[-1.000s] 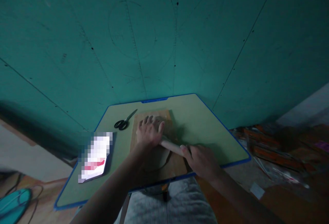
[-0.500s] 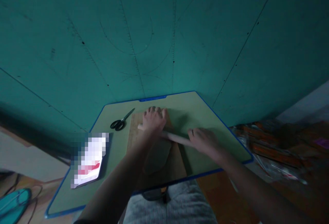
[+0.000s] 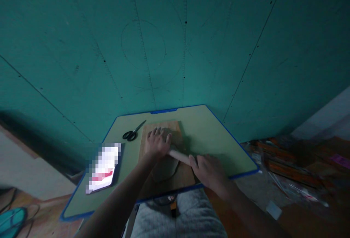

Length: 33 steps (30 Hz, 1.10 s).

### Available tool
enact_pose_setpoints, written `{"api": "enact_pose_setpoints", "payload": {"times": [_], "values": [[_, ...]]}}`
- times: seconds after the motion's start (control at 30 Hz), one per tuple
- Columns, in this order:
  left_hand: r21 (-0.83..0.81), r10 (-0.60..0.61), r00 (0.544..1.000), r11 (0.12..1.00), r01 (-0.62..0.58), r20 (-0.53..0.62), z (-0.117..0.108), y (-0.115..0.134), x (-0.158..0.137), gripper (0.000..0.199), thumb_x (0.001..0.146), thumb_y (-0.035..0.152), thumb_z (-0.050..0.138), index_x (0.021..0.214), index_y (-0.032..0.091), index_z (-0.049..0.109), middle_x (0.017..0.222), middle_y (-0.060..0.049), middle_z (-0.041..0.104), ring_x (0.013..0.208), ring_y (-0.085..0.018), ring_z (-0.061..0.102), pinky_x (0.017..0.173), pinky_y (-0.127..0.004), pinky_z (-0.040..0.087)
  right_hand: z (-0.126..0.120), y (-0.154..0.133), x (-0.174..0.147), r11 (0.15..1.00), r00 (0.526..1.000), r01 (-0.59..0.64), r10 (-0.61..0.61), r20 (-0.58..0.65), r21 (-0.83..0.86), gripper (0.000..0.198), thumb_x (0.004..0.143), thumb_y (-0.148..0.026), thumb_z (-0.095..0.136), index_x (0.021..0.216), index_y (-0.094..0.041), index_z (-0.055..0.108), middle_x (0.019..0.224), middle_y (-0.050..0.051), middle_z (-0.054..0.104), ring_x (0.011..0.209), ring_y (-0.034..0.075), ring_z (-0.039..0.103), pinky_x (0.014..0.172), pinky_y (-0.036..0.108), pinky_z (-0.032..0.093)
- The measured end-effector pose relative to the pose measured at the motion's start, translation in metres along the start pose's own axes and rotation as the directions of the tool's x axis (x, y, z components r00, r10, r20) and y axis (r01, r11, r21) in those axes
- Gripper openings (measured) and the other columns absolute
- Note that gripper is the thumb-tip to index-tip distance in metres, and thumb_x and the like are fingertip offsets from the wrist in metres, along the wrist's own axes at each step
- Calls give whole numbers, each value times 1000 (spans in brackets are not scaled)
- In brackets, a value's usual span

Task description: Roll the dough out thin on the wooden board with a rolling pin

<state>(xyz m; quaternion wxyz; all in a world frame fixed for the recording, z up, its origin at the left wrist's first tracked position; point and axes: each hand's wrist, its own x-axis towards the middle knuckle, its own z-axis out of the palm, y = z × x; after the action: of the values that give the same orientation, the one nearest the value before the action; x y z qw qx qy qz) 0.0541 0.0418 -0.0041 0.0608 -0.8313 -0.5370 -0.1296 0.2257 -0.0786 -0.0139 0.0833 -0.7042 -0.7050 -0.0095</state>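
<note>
A pale rolling pin (image 3: 180, 156) lies slantwise over a wooden board (image 3: 175, 125) in the head view. My left hand (image 3: 158, 142) is closed over the pin's left part and hides that end. Farther right, my right hand (image 3: 208, 169) wraps round the other end, near the board's right edge. Under and in front of the pin is a flat greyish sheet (image 3: 164, 170) with a rounded outline; its material I cannot make out. My left forearm covers part of the sheet and board.
Black-handled scissors (image 3: 131, 135) lie left of the board. A lit phone or tablet (image 3: 104, 168), blurred out, rests on the table's left side. The blue-edged table (image 3: 205, 121) stands against a green wall (image 3: 175, 48). Wrapped packages (image 3: 284, 165) lie on the floor at right.
Both hands and the rolling pin have come nearer to me over the sheet. The pin's left tip, visible earlier, is now hidden by my left hand. The camera view has shifted slightly.
</note>
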Motion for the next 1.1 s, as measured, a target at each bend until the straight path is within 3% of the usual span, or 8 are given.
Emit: {"api": "enact_pose_setpoints", "payload": {"times": [0.2,0.4,0.5,0.57,0.63,0.73,0.9,1.1], "values": [[-81,83,997,993,-83,-10,11,-30,-32,42,97,30,32,118,21,67,135,-9,59,128,-32,47,105,-50,40,-10,-26,-26,998,998,17,-20,62,53,28,99,-37,42,109,-21,63,79,7,73,68,21,70,57,26,41],[-225,249,968,943,-246,-17,16,-53,-45,46,96,27,31,130,20,61,140,-6,56,135,-28,41,113,-51,34,7,-50,-54,954,953,274,-252,-166,125,46,86,-19,55,132,-21,52,101,10,72,78,22,68,64,29,49],[-211,276,961,941,-264,27,14,-52,-40,47,96,26,33,135,19,57,146,-7,50,141,-29,35,116,-53,30,12,-59,-59,892,852,421,-327,-409,164,43,81,-12,51,123,-17,57,127,18,61,107,28,61,85,39,51],[-193,270,960,949,-251,77,12,-47,-34,46,95,26,36,137,20,56,149,-6,47,144,-30,29,116,-55,27,14,-64,-57,788,761,577,-422,-492,215,31,79,-12,49,107,-16,63,122,17,63,112,27,58,93,42,49],[-187,271,955,951,-246,119,10,-41,-27,44,95,25,38,135,24,58,149,-4,47,145,-31,26,117,-56,25,17,-70,-51,625,651,738,-559,-514,255,16,77,-16,50,84,-18,64,88,9,70,89,21,64,84,36,52],[-207,293,942,944,-258,162,6,-28,-17,40,96,25,39,127,28,64,144,0,52,145,-29,28,116,-55,26,23,-79,-42,457,525,851,-725,-446,258,17,76,-29,54,60,-22,55,49,-2,56,49,14,54,53,28,45],[-225,332,931,929,-293,155,3,0,-2,38,101,35,34,116,29,69,133,0,63,140,-25,38,115,-54,26,30,-84,-38,503,572,819,-757,-316,277,25,75,-43,58,61,-22,58,48,-3,60,46,13,53,48,28,33],[-223,346,927,924,-310,147,5,24,10,39,101,36,36,120,25,67,139,-4,57,141,-25,36,116,-48,25,48,-79,-50,500,576,817,-703,-417,288,25,74,-36,61,54,-22,54,44,-4,55,44,13,43,56,33,34]]}}
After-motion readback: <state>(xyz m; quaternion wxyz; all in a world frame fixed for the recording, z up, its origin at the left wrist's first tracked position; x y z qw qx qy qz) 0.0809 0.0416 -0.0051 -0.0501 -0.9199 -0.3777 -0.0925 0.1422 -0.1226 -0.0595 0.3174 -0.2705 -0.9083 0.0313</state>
